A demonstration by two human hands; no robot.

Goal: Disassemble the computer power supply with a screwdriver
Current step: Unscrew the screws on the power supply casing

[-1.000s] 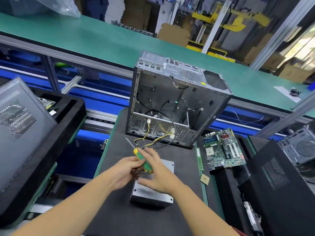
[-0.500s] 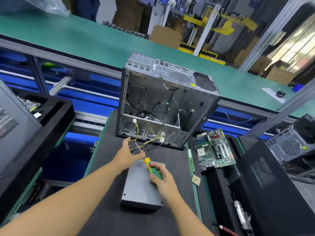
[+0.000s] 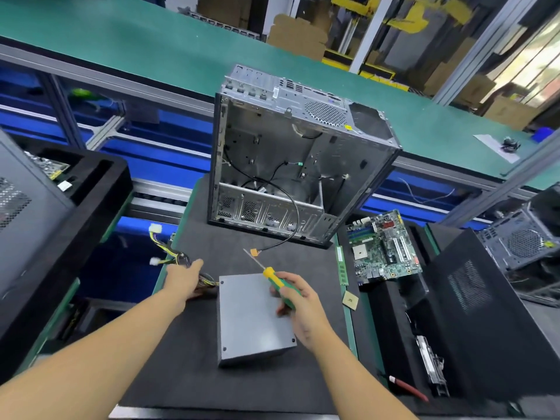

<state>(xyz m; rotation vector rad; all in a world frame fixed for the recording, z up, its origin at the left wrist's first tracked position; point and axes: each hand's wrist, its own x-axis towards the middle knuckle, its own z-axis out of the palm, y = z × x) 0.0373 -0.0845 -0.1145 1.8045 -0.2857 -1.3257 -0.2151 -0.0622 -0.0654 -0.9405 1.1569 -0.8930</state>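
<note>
The left hand (image 3: 183, 278) reaches out to about 10 o'clock from the power supply (image 3: 248, 322), its back to the camera and its thumb stretched forward. It lies on the yellow-and-black cable bundle (image 3: 169, 257) that leaves the box's left side. The fingers are hidden behind the hand, so I cannot tell whether they close round the wires or only press on them. Past the hand the bundle runs off the mat's left edge and ends in white connectors (image 3: 155, 229).

The power supply is a plain grey metal box lying flat on the black mat (image 3: 212, 383), low in the middle of the view. Its lid is on, with small dark screws showing at three of its corners.

Over the box's right edge, the right hand (image 3: 303, 307) is wrapped tight round the green part of the screwdriver (image 3: 274, 278) handle. The yellow collar sticks out above the fingers, and the bare shaft points to 11 o'clock, its tip clear of the box and near the orange plug of a black lead.

At 12 o'clock from the box the open computer case (image 3: 291, 165) stands upright on the mat. At 2 o'clock lie a memory stick (image 3: 341, 265) and a motherboard (image 3: 383, 247), and at 3 o'clock a small processor chip (image 3: 350, 299).
</note>
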